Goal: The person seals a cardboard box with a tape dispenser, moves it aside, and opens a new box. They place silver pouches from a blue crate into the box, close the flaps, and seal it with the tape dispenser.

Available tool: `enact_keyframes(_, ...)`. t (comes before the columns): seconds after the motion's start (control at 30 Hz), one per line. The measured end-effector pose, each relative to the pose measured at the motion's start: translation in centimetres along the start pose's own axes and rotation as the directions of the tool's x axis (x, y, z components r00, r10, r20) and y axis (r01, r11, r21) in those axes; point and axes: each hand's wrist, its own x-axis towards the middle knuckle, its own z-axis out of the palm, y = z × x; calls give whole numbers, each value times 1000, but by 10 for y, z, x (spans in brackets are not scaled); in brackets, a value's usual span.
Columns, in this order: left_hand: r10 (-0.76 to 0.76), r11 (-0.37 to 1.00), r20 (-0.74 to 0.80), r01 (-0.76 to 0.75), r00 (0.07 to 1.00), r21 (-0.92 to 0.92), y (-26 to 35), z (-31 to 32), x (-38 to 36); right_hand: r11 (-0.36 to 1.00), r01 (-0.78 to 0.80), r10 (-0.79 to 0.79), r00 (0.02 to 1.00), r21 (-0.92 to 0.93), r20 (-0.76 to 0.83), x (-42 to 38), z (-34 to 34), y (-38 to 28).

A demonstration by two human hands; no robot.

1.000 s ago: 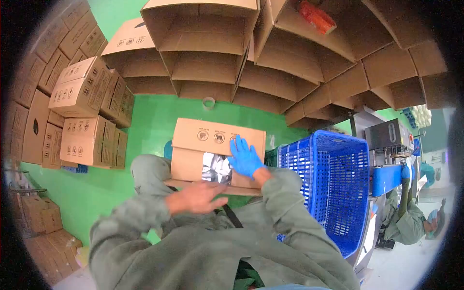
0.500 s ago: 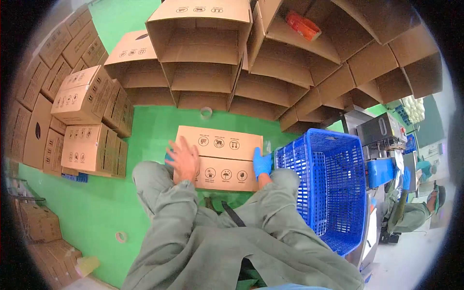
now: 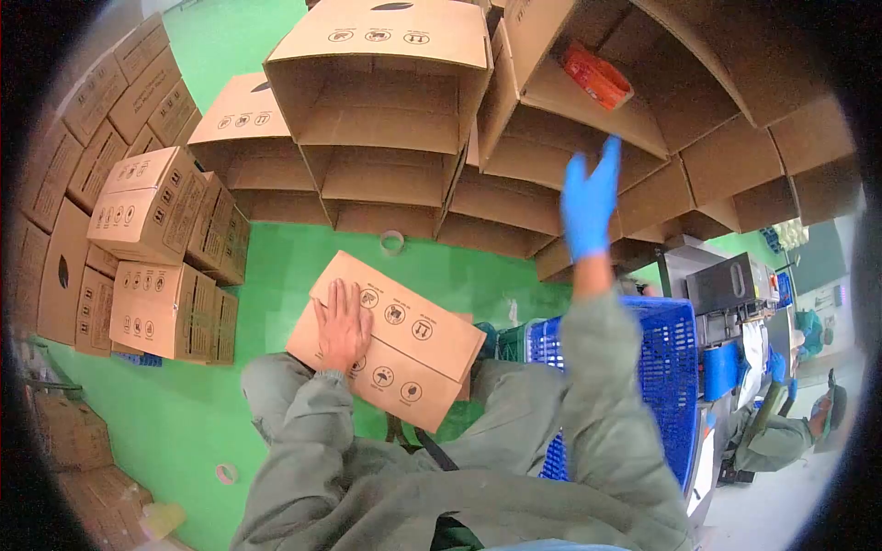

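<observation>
Between my knees sits a closed cardboard box [image 3: 404,344], turned at a slant, with a seam across its top and printed symbols on both flaps. My left hand [image 3: 342,329], bare, lies flat on the box's left part with its fingers stretched out. My right hand [image 3: 590,202], in a blue glove, is raised to the right with fingers apart and nothing in it. Just beyond its fingertips, an orange-red tape dispenser [image 3: 597,77] lies inside an open carton [image 3: 524,69] of the stack.
Open cartons [image 3: 386,174] are stacked along the far side. Closed boxes [image 3: 147,308] stand at the left. A blue plastic crate [image 3: 669,367] is by my right knee. Tape rolls [image 3: 391,242] lie on the green floor. A co-worker [image 3: 781,432] is at a bench on the right.
My right hand has left the box and moved up and right toward the open cartons. The box has rotated clockwise under my left hand, which stays on it.
</observation>
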Motion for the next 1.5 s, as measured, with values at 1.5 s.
enact_keyframes(1.5, -618, -106, 403, 436, 675, -894, -181, -46, 96, 971, 29, -238, 199, 237, 951, -225, 69, -173)
